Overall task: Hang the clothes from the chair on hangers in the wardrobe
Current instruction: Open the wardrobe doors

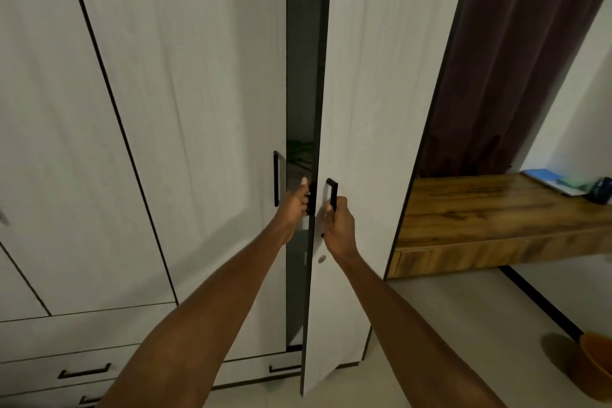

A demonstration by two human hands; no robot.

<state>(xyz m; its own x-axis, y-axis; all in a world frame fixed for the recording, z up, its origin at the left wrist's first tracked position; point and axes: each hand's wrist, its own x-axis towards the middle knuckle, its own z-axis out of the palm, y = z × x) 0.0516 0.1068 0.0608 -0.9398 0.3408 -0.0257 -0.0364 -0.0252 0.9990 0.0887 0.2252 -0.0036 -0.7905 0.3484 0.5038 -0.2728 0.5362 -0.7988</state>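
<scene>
On the far left stands the wardrobe (139,109), its pale doors shut above a row of drawers (84,371). Next comes a black handle (276,179) on the left door, untouched. Just right of it, the left hand (296,200) curls its fingers round the dark edge of the right door (374,142), thumb up, inside the narrow gap where the wardrobe's dark inside shows. The right hand (337,219) is wrapped tight around the lower part of that door's own black handle (332,194). A small round lock (321,259) sits below it. Further right are a dark curtain (516,60), a wooden desk (496,219) and an orange bin (596,364) on the floor.

The likely step is opening this door. The main risk is the left fingers: they sit in the gap, so a door swinging back would pinch them. A hard pull could also swing the door against the desk, which stands near its hinge side.

The clothes, the chair and the hangers are nowhere in view; neither hand holds any garment, so the hanging itself has not begun.
</scene>
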